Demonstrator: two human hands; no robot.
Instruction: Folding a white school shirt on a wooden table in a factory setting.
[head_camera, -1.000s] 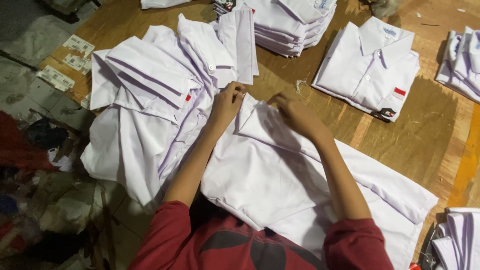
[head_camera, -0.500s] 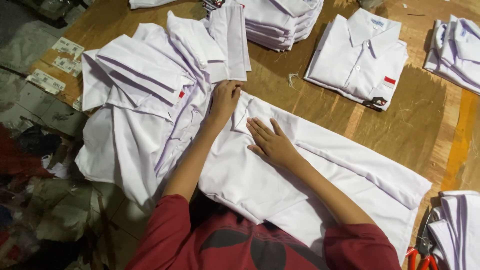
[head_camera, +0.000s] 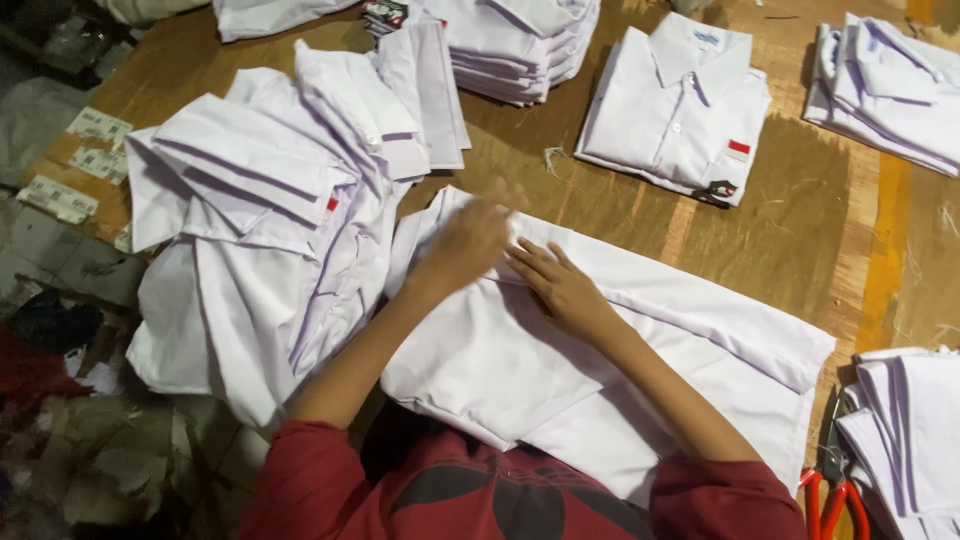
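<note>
A white shirt (head_camera: 560, 380) lies spread flat on the brown wooden table (head_camera: 800, 250), right in front of me. My right hand (head_camera: 560, 285) rests flat on its upper middle, palm down, fingers apart. My left hand (head_camera: 470, 235) hovers over the shirt's top left corner, blurred by motion, fingers loosely spread; I cannot tell whether it pinches the cloth. To the left lies a loose pile of unfolded white shirts (head_camera: 260, 220). Both my sleeves are dark red.
A neatly folded white shirt with a small red tag (head_camera: 680, 105) lies at the back. Stacks of folded shirts stand at the top centre (head_camera: 520, 40), top right (head_camera: 890, 90) and lower right (head_camera: 910, 430). Red-handled scissors (head_camera: 830, 485) lie at the lower right edge.
My right hand has come off the shirt's top edge and settled flat on its middle. My left hand has lifted from the collar area and swung right.
</note>
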